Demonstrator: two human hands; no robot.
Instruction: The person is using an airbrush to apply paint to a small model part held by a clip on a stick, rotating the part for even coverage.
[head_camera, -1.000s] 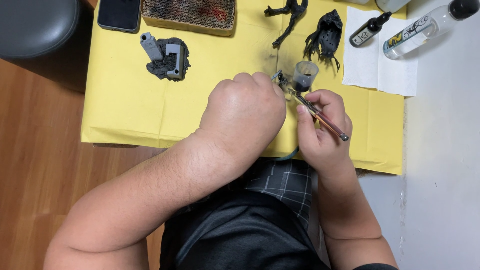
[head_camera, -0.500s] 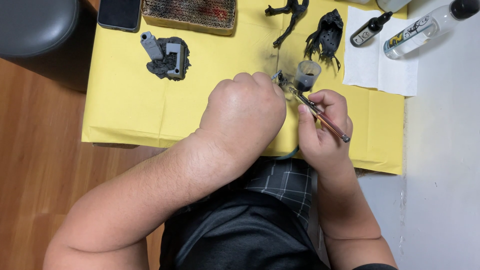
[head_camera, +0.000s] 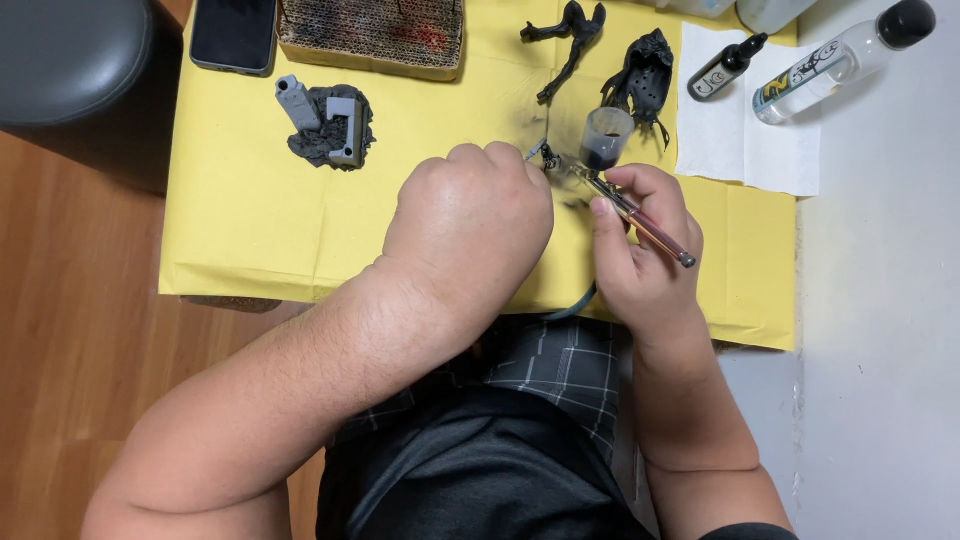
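My right hand (head_camera: 642, 262) grips an airbrush (head_camera: 632, 208) with a small paint cup (head_camera: 604, 137) on top; its nozzle points left toward my left hand. My left hand (head_camera: 470, 222) is a closed fist over the yellow paper (head_camera: 260, 220), right at the nozzle; whatever it holds is hidden behind the knuckles. A thin teal hose (head_camera: 572, 305) drops from the airbrush toward my lap.
On the yellow paper lie a grey miniature base (head_camera: 326, 124), two dark figure parts (head_camera: 568, 32) (head_camera: 642, 72), a cardboard block (head_camera: 372, 32) and a phone (head_camera: 232, 34). A white tissue (head_camera: 736, 140) carries a dropper bottle (head_camera: 726, 66) and a clear bottle (head_camera: 842, 58). A grey stool (head_camera: 62, 60) stands left.
Both hands stay almost in place; the airbrush tip has shifted only slightly beside the left fist.
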